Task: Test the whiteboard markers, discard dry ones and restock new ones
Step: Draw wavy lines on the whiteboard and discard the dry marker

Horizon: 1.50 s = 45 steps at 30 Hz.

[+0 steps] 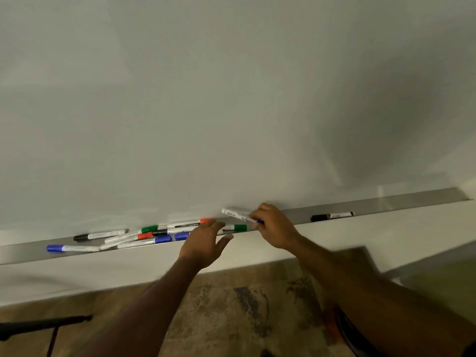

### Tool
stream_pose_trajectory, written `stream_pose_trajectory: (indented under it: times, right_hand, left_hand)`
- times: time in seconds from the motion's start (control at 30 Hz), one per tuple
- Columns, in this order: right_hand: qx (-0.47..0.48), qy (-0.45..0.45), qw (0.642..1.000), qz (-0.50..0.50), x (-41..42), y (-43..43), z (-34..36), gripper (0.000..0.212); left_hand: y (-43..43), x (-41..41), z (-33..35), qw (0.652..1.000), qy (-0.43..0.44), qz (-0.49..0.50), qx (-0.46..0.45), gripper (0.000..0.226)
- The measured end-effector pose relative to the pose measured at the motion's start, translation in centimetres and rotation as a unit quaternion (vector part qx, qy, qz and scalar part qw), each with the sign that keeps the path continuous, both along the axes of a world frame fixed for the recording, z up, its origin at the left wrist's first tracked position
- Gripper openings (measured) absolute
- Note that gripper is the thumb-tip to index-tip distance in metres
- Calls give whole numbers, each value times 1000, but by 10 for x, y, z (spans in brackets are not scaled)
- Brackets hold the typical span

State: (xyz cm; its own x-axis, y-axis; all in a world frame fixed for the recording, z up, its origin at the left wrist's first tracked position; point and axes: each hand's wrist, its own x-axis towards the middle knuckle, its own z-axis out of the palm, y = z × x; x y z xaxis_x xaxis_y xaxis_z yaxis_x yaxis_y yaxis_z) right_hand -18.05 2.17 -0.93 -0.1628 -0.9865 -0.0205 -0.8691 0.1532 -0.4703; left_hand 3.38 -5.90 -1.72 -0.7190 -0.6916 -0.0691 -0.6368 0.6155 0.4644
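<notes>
While your right hand (pixel 275 228) pinched a blue marker (pixel 235 214) just above the whiteboard tray (pixel 386 204), your left hand (pixel 206 240) was open, fingers straight, over the marker pile (pixel 154 234); a careless sweep could have knocked some off that narrow ledge onto the mottled brown floor (pixel 231 305), beneath the blank whiteboard (pixel 231 99)

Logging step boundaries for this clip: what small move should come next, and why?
Probably lift the marker the right hand grips up to the whiteboard for a test stroke, uncapping first if capped; the whiteboard is blank and the left hand is free.
</notes>
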Motion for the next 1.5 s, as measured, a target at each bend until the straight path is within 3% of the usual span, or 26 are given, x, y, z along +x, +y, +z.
stream_pose_trajectory:
  times: [0.07,0.17,0.3,0.43,0.57,0.7,0.93,1.03,1.23,1.4,1.5]
  right_hand:
    - [1,-164,982,-91,10,7,14,18]
    - [13,-347,923,-169,25,13,33,13]
    - [-18,-479,863,-161,38,21,51,9]
    - [-57,-550,817,-166,42,27,62,9]
    - [-91,-538,819,-177,45,33,73,15]
    - [-115,-533,823,-158,48,33,80,23]
    - [-124,-548,806,-187,53,38,86,22]
    - [-136,-547,802,-196,53,38,90,19]
    - [-189,-563,760,-262,36,46,90,13]
    - [-197,-544,765,-283,17,57,79,12]
    - [-196,-519,782,-283,8,61,77,12]
  left_hand:
    - [5,-4,8,998,48,4,37,47]
    - [13,-12,26,992,96,-26,73,47]
    - [20,-23,56,975,194,-78,79,31]
    - [23,-22,73,966,220,-124,47,36]
    - [24,-21,81,970,193,-140,46,39]
    - [25,-24,88,972,178,-147,39,28]
    - [25,-21,95,982,106,-109,-109,36]
    - [24,-23,97,988,110,-92,-60,39]
    - [19,-24,80,992,94,-67,49,42]
    - [14,-55,48,994,18,-91,55,58]
    - [14,-81,29,997,4,-58,48,58]
